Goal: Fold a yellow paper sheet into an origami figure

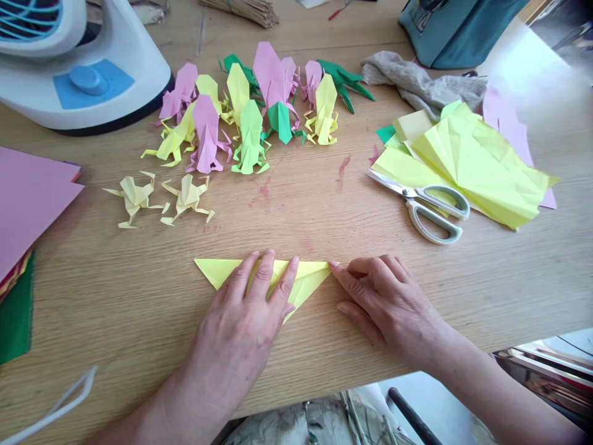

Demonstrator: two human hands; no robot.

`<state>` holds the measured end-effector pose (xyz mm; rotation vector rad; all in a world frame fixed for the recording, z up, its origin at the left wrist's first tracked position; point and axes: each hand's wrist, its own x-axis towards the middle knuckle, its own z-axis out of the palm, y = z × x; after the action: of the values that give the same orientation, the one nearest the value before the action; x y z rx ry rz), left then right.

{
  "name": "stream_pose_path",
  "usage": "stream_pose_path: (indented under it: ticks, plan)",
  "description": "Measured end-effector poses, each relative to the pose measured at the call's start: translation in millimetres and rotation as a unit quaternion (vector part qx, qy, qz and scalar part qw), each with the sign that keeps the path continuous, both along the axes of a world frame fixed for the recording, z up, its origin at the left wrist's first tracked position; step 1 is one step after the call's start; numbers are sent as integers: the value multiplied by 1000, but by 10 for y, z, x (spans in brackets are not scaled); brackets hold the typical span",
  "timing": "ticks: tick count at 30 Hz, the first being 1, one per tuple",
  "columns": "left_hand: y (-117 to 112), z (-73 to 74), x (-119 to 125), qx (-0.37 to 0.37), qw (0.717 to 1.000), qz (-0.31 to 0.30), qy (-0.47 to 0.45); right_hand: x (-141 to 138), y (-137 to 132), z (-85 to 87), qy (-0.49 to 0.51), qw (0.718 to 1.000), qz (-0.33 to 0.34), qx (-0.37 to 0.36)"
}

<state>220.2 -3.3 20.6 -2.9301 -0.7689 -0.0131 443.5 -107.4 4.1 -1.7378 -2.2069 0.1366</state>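
Observation:
A sheet of yellow paper (308, 281), folded into a triangle, lies on the wooden table with its long edge away from me and its point towards me. My left hand (245, 327) rests flat over its middle, fingers spread, and covers part of it. At the triangle's right corner, the index fingertip of my right hand (389, 309) touches the paper. The right thumb is apart from that finger and the other fingers are curled. Beyond the triangle stand several folded paper figures in pink, yellow and green, among them a light green frog-like one (251, 139).
Scissors (435, 213) lie at the right against creased yellow paper (482, 161). A grey cloth (417, 80) and a teal bag (454, 31) are behind. A white fan (125, 68) stands back left, above stacked coloured paper (32, 204). Two small cream figures (188, 196) sit nearer.

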Motion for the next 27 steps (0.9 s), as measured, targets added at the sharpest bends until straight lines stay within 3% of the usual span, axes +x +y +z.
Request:
stream_pose_path:
  ticks: [16, 27]
  plan:
    - [-24, -78, -44, 7, 1000, 1, -24, 5, 1, -7, -4, 1000, 5, 4]
    - [-64, -55, -50, 0, 1000, 20, -13, 12, -6, -23, -6, 1000, 1, 5]
